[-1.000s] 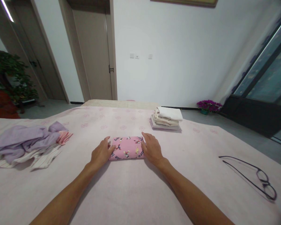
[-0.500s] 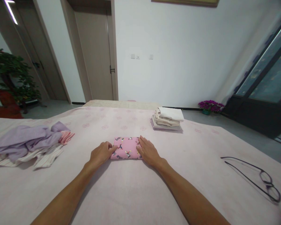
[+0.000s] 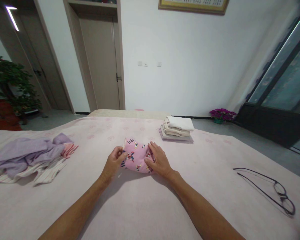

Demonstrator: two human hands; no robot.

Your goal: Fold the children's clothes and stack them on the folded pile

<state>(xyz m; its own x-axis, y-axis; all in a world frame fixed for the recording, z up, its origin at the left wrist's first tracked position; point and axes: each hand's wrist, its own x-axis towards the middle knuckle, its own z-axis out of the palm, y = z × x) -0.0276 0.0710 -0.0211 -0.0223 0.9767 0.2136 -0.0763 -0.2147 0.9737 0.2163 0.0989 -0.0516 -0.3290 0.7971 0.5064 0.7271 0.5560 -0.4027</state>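
A small folded pink printed garment [image 3: 136, 156] is held between both hands just above the pale pink bedspread [image 3: 140, 206]. My left hand [image 3: 114, 163] grips its left edge with curled fingers. My right hand [image 3: 159, 160] clasps its right edge, thumb on top. The garment bulges upward at its far side, lifted off the bed. A stack of folded white and cream clothes [image 3: 177, 128] lies a little beyond and to the right of my right hand.
A loose heap of lilac, pink and striped clothes [image 3: 30, 156] lies at the left. Black-framed glasses [image 3: 270, 190] rest on the bed at the right. Beyond the bed are doors, a plant [image 3: 10, 86], purple flowers [image 3: 222, 114] and a dark window.
Both hands have closed on the pink garment's ends and raised it off the bed; before, it lay flat with the hands resting on its sides.
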